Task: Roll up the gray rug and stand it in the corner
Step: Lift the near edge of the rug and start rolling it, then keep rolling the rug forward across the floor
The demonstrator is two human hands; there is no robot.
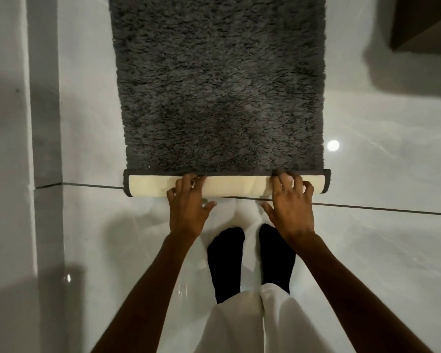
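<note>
A shaggy gray rug lies flat on the glossy white tiled floor and stretches away from me past the top of the view. Its near edge is turned over into a low roll that shows the cream backing. My left hand rests on the roll left of its middle, fingers curled over the top. My right hand presses on the roll towards its right end, fingers spread over the fold. Both thumbs hang on my side of the roll.
A white wall runs along the left, with a narrow strip of floor between it and the rug. A dark wooden furniture piece stands at the top right. My feet in black socks are just behind the roll.
</note>
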